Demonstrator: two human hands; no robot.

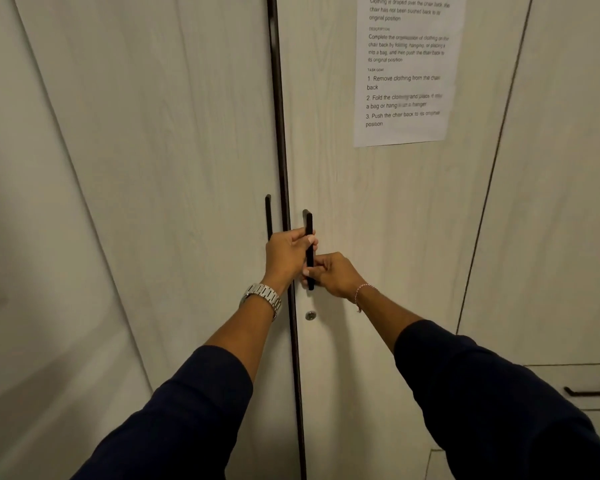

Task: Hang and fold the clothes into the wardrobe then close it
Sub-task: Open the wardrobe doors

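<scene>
A pale wood-grain wardrobe fills the view, its left door and right door meeting at a dark vertical gap. Each door carries a black vertical bar handle. My left hand grips the upper part of the right door's handle. My right hand grips the lower part of that same handle. The left door's handle stands free just left of the gap. No clothes are in sight.
A printed instruction sheet is stuck high on the right door. A round keyhole sits below the handle. Another wardrobe panel stands to the right, with a drawer and its dark handle lower down.
</scene>
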